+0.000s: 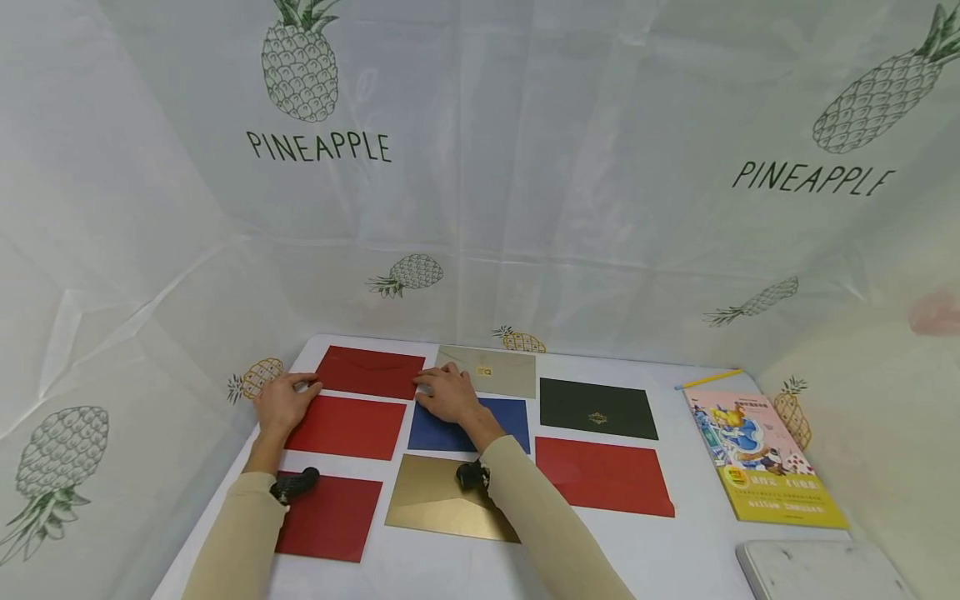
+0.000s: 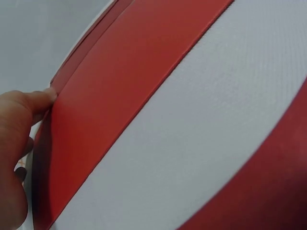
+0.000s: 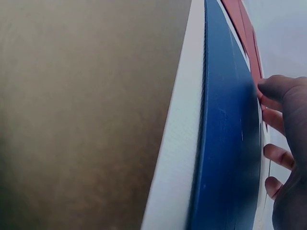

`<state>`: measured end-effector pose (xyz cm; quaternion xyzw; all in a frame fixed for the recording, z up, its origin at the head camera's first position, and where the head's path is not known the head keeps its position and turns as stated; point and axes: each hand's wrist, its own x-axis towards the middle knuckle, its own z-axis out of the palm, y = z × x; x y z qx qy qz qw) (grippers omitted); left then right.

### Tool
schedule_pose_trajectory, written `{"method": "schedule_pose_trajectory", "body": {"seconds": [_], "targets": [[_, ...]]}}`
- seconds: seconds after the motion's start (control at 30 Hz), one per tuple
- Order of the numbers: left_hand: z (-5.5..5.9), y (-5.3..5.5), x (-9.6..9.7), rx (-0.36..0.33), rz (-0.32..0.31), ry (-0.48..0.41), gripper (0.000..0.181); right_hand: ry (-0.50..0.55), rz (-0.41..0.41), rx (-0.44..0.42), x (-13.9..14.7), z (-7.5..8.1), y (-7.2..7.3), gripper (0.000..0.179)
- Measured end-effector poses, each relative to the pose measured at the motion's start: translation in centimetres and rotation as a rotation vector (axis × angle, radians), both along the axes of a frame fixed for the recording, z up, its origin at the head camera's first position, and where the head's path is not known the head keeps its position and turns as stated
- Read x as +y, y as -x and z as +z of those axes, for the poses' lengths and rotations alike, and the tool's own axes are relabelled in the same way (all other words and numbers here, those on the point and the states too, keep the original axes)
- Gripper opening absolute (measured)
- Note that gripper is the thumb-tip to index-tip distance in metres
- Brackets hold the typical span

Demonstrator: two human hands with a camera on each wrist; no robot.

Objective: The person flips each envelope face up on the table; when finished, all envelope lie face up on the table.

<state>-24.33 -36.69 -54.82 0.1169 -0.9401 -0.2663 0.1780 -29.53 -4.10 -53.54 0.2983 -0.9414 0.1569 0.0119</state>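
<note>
Both hands hold the dark red envelope (image 1: pixel 371 372) at the back left, which lies flat with a faint flap line. My left hand (image 1: pixel 283 402) pinches its left edge near the front corner; in the left wrist view the fingertips (image 2: pixel 50 94) meet at that edge. The right hand (image 1: pixel 450 393) holds the opposite short edge, its thumb (image 3: pixel 268 85) at the red border in the right wrist view. That hand reaches over a blue envelope (image 1: pixel 510 425). A brighter red envelope (image 1: pixel 348 427) lies just in front of the held one.
Around them lie a beige envelope (image 1: pixel 513 375), a dark green one (image 1: pixel 598 404), a gold one (image 1: pixel 435 500), and two more red ones (image 1: pixel 607 475) (image 1: pixel 337 517). At right are a pencil (image 1: pixel 708 379), a pink and yellow book (image 1: pixel 768 458) and a white lidded object (image 1: pixel 821 571). Pineapple-printed sheeting surrounds the table.
</note>
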Motion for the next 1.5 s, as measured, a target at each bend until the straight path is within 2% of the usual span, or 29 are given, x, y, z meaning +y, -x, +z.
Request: {"method": "schedule_pose_trajectory", "body": {"seconds": [0.23,0.37,0.47,0.57,0.7,0.8,0.97,1.1,1.23,1.5], "targets": [[-0.3,-0.2,-0.7,0.071,-0.093,-0.024,0.035,0.041,-0.015,0.006,0.4,0.0,0.0,0.036],[-0.5,-1.3,-1.6,0.072,-0.128,-0.051,0.036,0.066,0.000,0.018,0.4,0.4,-0.2,0.031],[-0.4,-2.6,-2.4,0.046,-0.151,-0.060,0.039,0.052,0.050,0.030,-0.1,1.0,-0.8,0.026],[0.0,-4.0,-3.1,0.018,-0.169,-0.048,0.042,-0.021,0.131,0.050,-0.9,1.5,-1.7,0.023],[0.4,-5.5,-3.6,-0.016,-0.168,-0.030,0.044,-0.148,0.236,0.090,-2.2,2.0,-3.4,0.028],[0.6,-6.3,-3.5,-0.042,-0.171,-0.030,0.043,-0.228,0.270,0.117,-2.9,1.9,-4.5,0.035],[0.7,-7.0,-3.0,-0.074,-0.176,-0.028,0.042,-0.304,0.258,0.145,-3.4,1.6,-5.6,0.050],[0.5,-7.5,-3.0,-0.062,-0.184,-0.041,0.038,-0.346,0.246,0.163,-3.6,1.5,-5.9,0.060],[0.4,-7.8,-3.4,-0.041,-0.203,-0.064,0.033,-0.381,0.241,0.187,-3.7,1.5,-6.2,0.061],[0.1,-8.4,-4.2,-0.053,-0.243,-0.080,0.040,-0.389,0.229,0.211,-3.7,2.1,-6.9,0.059]]}}
